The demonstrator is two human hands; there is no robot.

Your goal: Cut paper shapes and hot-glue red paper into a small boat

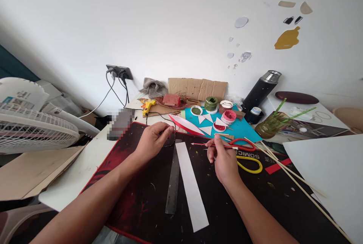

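My right hand (225, 159) is closed round a red pencil (200, 144), its tip pointing left. Behind that hand lie scissors with one red and one yellow handle (252, 164), the blades mostly covered. My left hand (154, 139) hovers over the dark mat with curled fingers; what they hold, if anything, is hidden. Between the hands a white paper strip (191, 189) lies at a slant, partly overlapping a clear ruler (172, 193). Beyond them, a pointed red-and-white paper piece (185, 124) rests near the mat's far edge.
Open paint jars (211, 104) and white paper triangles (205, 130) sit on a blue sheet (249, 132). A yellow glue gun (148, 105) lies at the back left. Thin sticks (302, 185) cross the right side. A fan (36, 130) stands left, a black thermos (261, 89) back right.
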